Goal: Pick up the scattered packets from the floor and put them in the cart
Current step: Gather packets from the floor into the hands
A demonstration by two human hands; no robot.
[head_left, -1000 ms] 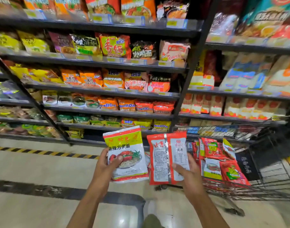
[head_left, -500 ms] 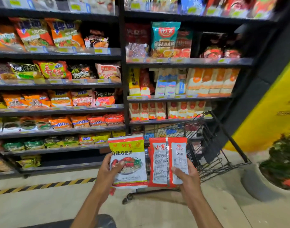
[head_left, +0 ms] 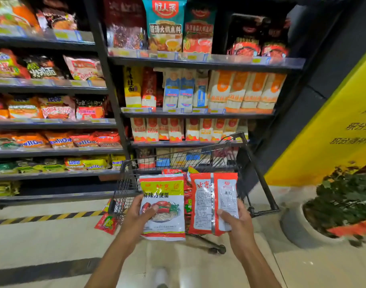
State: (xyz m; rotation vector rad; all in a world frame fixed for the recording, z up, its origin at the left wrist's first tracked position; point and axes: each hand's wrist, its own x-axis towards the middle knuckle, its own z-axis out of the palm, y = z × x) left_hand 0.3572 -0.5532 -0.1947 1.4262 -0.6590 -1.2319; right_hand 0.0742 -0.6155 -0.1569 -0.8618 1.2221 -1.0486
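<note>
The left hand [head_left: 136, 217] grips a yellow-topped noodle packet [head_left: 163, 204] at its lower left edge, thumb across the front; the right hand [head_left: 238, 223] pinches a red packet [head_left: 211, 202] by its lower right corner. Held only at their edges, either could tip and drop short of the wire cart [head_left: 125, 181] just beyond. A red sachet [head_left: 107, 223] lies on the floor at the cart's near left corner, left of both hands
</note>
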